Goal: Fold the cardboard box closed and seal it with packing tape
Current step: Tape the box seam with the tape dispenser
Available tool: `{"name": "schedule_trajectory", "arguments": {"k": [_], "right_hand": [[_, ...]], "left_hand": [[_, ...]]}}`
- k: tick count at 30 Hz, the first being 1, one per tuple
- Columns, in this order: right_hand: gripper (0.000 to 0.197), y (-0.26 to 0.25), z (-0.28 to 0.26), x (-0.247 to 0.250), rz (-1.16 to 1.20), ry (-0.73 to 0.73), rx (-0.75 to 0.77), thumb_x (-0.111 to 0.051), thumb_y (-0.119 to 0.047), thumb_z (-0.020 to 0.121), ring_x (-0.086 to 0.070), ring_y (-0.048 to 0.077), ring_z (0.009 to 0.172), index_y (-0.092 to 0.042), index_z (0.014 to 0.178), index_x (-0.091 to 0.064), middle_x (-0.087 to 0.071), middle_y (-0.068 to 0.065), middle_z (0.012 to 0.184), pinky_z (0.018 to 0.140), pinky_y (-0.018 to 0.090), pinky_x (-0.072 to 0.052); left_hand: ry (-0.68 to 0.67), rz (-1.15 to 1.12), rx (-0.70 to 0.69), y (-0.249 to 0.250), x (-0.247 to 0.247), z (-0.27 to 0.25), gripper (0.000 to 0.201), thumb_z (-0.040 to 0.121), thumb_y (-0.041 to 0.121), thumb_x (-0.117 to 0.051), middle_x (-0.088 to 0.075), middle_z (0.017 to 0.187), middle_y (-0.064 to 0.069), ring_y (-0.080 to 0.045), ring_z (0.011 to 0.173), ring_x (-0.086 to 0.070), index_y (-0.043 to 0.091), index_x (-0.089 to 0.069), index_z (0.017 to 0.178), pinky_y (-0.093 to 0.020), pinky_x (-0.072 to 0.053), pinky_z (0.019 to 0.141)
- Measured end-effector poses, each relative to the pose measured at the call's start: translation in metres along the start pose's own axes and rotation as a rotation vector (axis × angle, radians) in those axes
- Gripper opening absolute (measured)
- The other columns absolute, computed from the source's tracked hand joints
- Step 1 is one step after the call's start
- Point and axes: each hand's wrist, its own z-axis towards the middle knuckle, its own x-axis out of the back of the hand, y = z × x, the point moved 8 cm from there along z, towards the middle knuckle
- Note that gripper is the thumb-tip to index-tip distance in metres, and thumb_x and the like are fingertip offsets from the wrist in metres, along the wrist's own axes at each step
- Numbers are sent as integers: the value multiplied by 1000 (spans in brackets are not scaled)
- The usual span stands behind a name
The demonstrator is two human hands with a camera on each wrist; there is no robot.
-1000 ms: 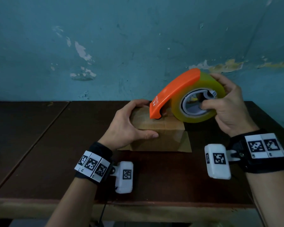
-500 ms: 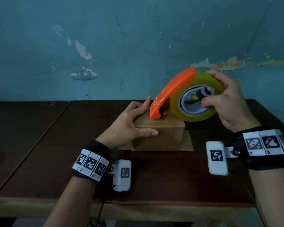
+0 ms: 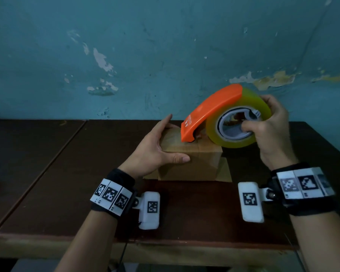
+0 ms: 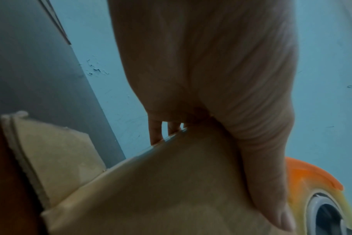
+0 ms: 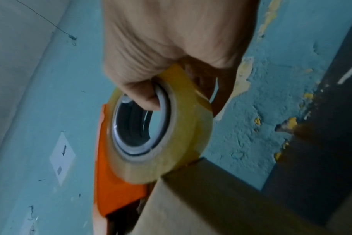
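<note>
A small brown cardboard box stands on the dark wooden table, its top flaps folded down. My left hand holds the box at its left side, thumb across the front face and straight fingers along the far left edge. My right hand grips an orange tape dispenser loaded with a yellowish roll of packing tape, thumb hooked in the core. The dispenser's orange nose rests on the box top. In the right wrist view the tape roll touches the box edge. The left wrist view shows my thumb on the cardboard box.
A loose bottom flap sticks out flat from under the box on the right, another flap on the left. A peeling blue wall rises just behind the table. The table's front edge lies near my wrists.
My left fingers straightened from curling over the box top and now lie along its far left edge. The dispenser and right hand shifted slightly, the nose staying on the box top.
</note>
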Motion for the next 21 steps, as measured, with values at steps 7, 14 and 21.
{"name": "schedule_trajectory", "arguments": {"k": [7,14,21], "right_hand": [[41,21,-20,3,117,294,-76,-74,-11,72,-71,8,88,-10,111,-63,-70,5,103,84,39,-59],[49,50,-50,-22,294,330,-266,-76,-47,71,-70,15,103,-31,117,-69,-75,-8,111,76,36,-53],[17,50,-53,-37,162,216,-301,-66,-36,87,-55,16,55,-20,83,-70,-64,-2,65,43,25,-37]], "left_hand": [[30,-13,-4,1,1,0,122,62,29,-90,-56,132,10,4,117,-60,16,-21,162,-20,-49,102],[34,-15,-5,-2,1,-1,122,62,28,-92,-57,134,7,-6,122,-62,17,-23,161,-34,-49,109],[46,-2,-16,0,2,-1,121,60,31,-93,-58,134,8,-3,122,-61,16,-26,160,-32,-47,110]]}}
